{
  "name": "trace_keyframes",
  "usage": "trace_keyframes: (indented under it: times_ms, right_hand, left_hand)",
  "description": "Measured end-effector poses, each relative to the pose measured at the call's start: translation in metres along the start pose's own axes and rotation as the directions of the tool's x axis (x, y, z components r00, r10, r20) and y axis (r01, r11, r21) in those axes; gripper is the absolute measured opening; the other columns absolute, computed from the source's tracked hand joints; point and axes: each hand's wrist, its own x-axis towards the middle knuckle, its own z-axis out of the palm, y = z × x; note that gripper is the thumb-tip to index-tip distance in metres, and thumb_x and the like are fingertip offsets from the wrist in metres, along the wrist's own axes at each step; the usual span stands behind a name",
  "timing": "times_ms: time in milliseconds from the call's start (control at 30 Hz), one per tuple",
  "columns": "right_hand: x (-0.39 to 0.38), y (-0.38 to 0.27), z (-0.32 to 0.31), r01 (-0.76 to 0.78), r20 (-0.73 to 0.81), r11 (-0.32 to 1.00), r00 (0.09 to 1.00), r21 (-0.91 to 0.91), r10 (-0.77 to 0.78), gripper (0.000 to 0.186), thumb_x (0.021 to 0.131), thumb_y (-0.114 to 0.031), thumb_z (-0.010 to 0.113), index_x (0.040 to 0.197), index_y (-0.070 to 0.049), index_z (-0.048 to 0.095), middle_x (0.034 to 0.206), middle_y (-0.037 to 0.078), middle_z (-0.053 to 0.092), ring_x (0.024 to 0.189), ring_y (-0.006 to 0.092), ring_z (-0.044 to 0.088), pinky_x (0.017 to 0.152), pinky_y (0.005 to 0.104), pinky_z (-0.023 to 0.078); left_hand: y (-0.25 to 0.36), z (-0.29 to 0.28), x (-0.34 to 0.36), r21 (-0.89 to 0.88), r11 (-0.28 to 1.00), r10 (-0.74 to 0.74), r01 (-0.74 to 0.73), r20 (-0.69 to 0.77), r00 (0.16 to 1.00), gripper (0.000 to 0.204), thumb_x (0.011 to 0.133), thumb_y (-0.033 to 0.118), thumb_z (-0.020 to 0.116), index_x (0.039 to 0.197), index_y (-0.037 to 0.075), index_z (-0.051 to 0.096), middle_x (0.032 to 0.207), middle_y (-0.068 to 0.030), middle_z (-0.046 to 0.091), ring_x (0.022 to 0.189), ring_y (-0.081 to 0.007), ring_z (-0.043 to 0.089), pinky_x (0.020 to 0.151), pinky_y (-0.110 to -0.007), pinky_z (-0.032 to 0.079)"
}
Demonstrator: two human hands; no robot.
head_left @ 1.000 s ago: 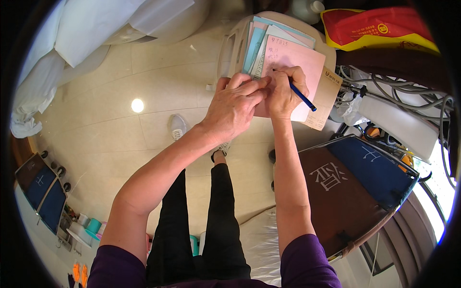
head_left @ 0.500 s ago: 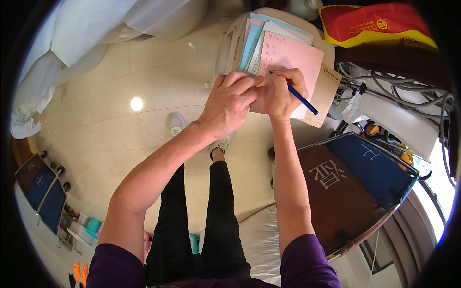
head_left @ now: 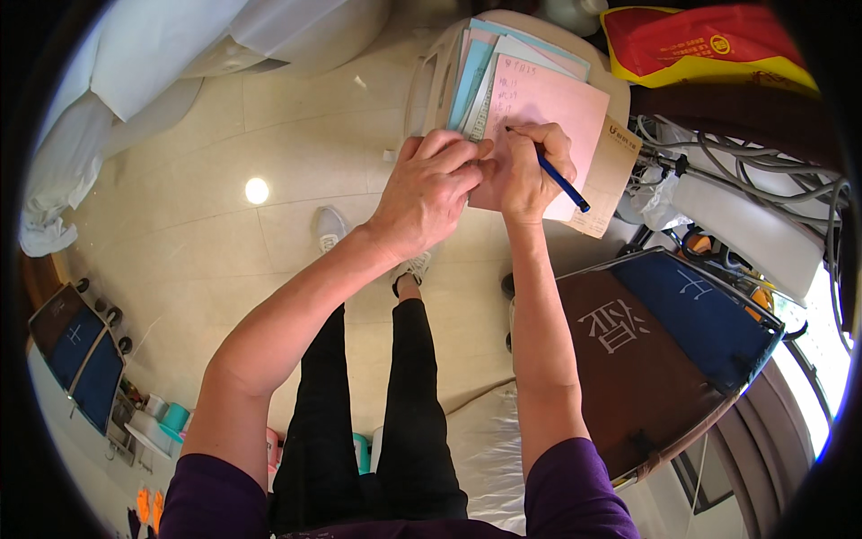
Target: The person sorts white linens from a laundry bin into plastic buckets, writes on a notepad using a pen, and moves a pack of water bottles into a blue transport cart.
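My right hand [head_left: 530, 184] grips a blue pen [head_left: 566, 189], its tip resting on a handwritten pink sheet [head_left: 561, 103]. My left hand [head_left: 426, 193] lies at the sheet's lower left, fingers curled and pressed on the paper's edge. Blue and white sheets [head_left: 465, 63] lie under the pink one, along with a brown paper [head_left: 612, 171] that sticks out to the right. The whole pile rests on a pale plastic stool [head_left: 417, 85].
A red-and-yellow bag [head_left: 696, 40] and grey cables [head_left: 754, 166] crowd the right. Below them stands a brown-and-blue fabric cart [head_left: 646, 359]. White bags [head_left: 153, 54] fill the upper left; another folded cart [head_left: 76, 350] is at left. My shoes [head_left: 328, 229] stand on the tiled floor.
Both hands have shifted slightly up and left in the picture since a second ago. The pen tip has moved a little on the pink sheet, and the grips look the same.
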Motion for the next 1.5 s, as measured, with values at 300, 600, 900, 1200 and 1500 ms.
trace_keyframes:
  times_ms: [300, 600, 900, 1200, 1500]
  right_hand:
    - [-0.001, 0.003, 0.000, 0.002, 0.004, 0.999, 1.000, 0.044, -0.002, 0.003, 0.078, 0.003, 0.065, 0.078, -0.001, 0.065, 0.082, 0.008, 0.065, 0.074, 0.0139, 0.058, 0.073, 0.0275, 0.048]
    - [-0.002, 0.009, -0.006, -0.049, 0.018, 0.994, 0.999, 0.102, 0.047, 0.003, 0.082, 0.002, 0.063, 0.083, 0.000, 0.065, 0.086, 0.008, 0.067, 0.074, 0.0134, 0.059, 0.072, 0.0273, 0.049]
    - [0.014, -0.023, -0.059, -0.039, 0.075, 0.954, 0.995, -0.298, 0.064, 0.015, 0.098, -0.005, 0.058, 0.111, -0.005, 0.064, 0.087, 0.012, 0.065, 0.080, 0.0196, 0.063, 0.075, 0.0346, 0.049]
    - [0.045, -0.015, -0.136, 0.419, 0.403, 0.639, 0.897, -0.645, -0.181, 0.025, 0.079, 0.009, 0.050, 0.098, -0.007, 0.056, 0.089, 0.016, 0.060, 0.088, 0.0384, 0.058, 0.079, 0.0467, 0.046]
    - [0.055, -0.040, -0.069, 0.548, 0.647, 0.648, 0.755, -0.529, -0.110, 0.046, 0.080, 0.004, 0.057, 0.123, -0.012, 0.056, 0.104, 0.016, 0.060, 0.103, 0.0360, 0.058, 0.088, 0.0469, 0.048]
  left_hand:
    - [-0.001, 0.001, -0.001, 0.012, 1.000, 0.002, -0.002, -0.003, 1.000, 0.034, 0.080, -0.002, 0.067, 0.110, 0.010, 0.074, 0.123, 0.0026, 0.066, 0.113, -0.0203, 0.055, 0.092, -0.037, 0.042]
    - [0.002, 0.002, 0.001, 0.019, 1.000, -0.001, 0.001, -0.020, 1.000, 0.034, 0.079, -0.003, 0.068, 0.110, 0.010, 0.075, 0.124, 0.0026, 0.066, 0.113, -0.0198, 0.055, 0.093, -0.037, 0.042]
    - [0.021, -0.016, -0.009, 0.020, 0.998, -0.064, 0.064, 0.021, 0.998, 0.030, 0.083, -0.004, 0.063, 0.110, 0.008, 0.071, 0.124, 0.0000, 0.065, 0.113, -0.0216, 0.055, 0.092, -0.039, 0.043]
    - [0.044, -0.056, -0.132, -0.025, 0.939, -0.321, 0.344, 0.303, 0.897, 0.016, 0.088, 0.002, 0.060, 0.102, 0.002, 0.068, 0.094, -0.0152, 0.069, 0.090, -0.0353, 0.065, 0.080, -0.045, 0.050]
    - [0.081, -0.063, -0.233, 0.053, 0.796, -0.572, 0.602, 0.390, 0.722, 0.016, 0.089, 0.008, 0.057, 0.100, 0.005, 0.068, 0.091, -0.0167, 0.068, 0.091, -0.0366, 0.064, 0.080, -0.045, 0.051]
